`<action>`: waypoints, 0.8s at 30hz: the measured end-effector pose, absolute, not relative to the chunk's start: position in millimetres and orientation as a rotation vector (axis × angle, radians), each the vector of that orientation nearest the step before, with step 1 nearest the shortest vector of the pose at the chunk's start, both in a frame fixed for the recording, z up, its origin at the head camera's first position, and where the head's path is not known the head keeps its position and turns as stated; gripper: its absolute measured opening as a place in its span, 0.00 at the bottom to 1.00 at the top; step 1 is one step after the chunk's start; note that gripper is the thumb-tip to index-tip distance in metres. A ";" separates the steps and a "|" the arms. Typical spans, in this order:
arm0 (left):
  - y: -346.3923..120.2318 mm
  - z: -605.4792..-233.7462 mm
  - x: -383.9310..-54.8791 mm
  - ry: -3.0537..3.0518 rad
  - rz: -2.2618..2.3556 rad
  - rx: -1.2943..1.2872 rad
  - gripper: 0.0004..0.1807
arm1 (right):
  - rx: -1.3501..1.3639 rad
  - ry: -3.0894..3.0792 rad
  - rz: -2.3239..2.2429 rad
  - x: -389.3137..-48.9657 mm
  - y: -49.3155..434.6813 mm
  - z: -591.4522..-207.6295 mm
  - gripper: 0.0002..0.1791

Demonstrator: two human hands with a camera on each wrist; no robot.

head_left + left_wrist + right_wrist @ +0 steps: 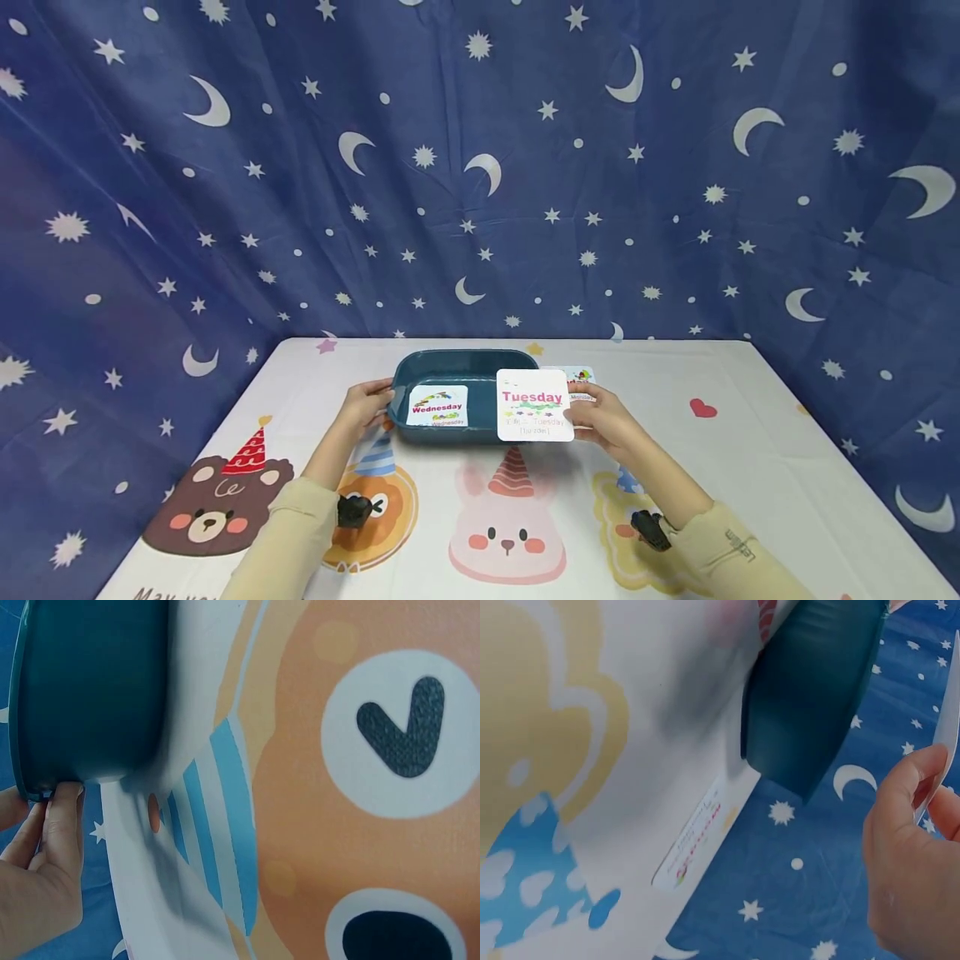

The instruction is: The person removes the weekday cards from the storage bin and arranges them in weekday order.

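Note:
A dark teal plastic basin [480, 364] stands at the back middle of the table. My left hand [367, 403] grips its left end by the rim, thumb and fingers pinching the edge in the left wrist view. Inside the basin leans a Wednesday card [438, 406]. My right hand [600, 417] pinches a white Tuesday card [535, 406] by its right edge, upright in front of the basin's right end, which it partly hides. Behind that hand a Monday card [694, 840] lies flat on the table, right of the basin; in the head view it is partly covered.
The white tablecloth [675, 467] carries printed cartoon animals and shapes. A blue curtain [480, 167] with stars and moons hangs right behind the table's back edge. Each wrist wears a black device [354, 510].

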State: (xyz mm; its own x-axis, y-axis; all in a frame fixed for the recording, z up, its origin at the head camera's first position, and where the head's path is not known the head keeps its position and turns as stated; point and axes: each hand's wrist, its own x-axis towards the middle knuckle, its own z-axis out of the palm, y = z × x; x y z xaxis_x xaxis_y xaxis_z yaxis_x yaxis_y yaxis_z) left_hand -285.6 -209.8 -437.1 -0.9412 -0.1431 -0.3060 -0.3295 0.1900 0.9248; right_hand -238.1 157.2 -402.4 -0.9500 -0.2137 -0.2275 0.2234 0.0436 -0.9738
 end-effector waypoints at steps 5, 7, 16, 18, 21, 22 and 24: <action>-206.4 -437.2 -284.6 2.304 1.845 -0.441 0.23 | -0.033 2.021 -1.980 -227.2 178.4 -400.4 0.28; -206.5 -435.8 -283.7 2.309 1.839 -0.432 0.23 | -0.039 2.035 -1.970 -224.2 186.4 -401.1 0.28; -208.1 -433.6 -282.4 2.313 1.823 -0.413 0.24 | 0.052 2.085 -1.955 -220.6 222.9 -410.4 0.28; -208.8 -433.3 -282.9 2.311 1.823 -0.405 0.24 | 0.078 2.102 -1.945 -220.9 229.7 -413.1 0.29; -209.3 -434.2 -282.9 2.314 1.813 -0.410 0.24 | 0.121 2.154 -1.901 -221.1 239.1 -418.3 0.30; -209.5 -434.4 -282.8 2.316 1.812 -0.409 0.24 | 0.134 2.170 -1.888 -221.2 241.7 -419.9 0.30; -209.8 -434.7 -283.0 2.317 1.811 -0.412 0.24 | 0.155 2.196 -1.869 -221.8 246.3 -422.7 0.31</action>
State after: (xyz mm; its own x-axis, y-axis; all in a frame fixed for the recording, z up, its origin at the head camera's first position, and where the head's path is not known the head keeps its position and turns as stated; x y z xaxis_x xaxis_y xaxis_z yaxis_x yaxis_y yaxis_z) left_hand -283.0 -209.8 -434.7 -0.9470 -0.1101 -0.3017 -0.3193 0.2234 0.9209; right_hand -221.8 246.3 -422.7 -0.9623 -0.0824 -0.2593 0.2428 0.1702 -0.9550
